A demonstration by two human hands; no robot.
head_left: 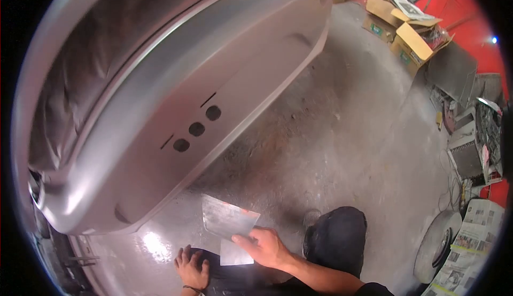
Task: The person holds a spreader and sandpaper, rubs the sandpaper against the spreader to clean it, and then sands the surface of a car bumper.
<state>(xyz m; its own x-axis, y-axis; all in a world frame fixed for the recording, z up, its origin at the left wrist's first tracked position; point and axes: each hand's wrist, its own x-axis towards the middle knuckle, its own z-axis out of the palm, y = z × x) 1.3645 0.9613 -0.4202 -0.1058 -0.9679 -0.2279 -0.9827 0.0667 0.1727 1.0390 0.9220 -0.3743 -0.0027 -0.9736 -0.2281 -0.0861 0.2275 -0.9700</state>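
Note:
My right hand (264, 248) is closed on a thin, flat silver-grey sheet (230, 216), with the thumb lying over its near edge. A second pale rectangular piece (236, 254) shows below it, partly overlapped by the sheet and the hand. On my dark-trousered knee rests my left hand (192, 268), fingers spread, holding nothing. Ahead of both hands stands a silver-grey car body (214, 66). Three dark round spots (197, 129) and two thin dark strips mark its lower panel.
Dark sheeting (80, 77) covers the upper car. Opened cardboard boxes (409, 47) stand at the back right by a red wall. Along the right side are a tyre (438, 245), newspaper sheets (473, 242) and piled parts. Stained concrete floor (342, 135) lies between.

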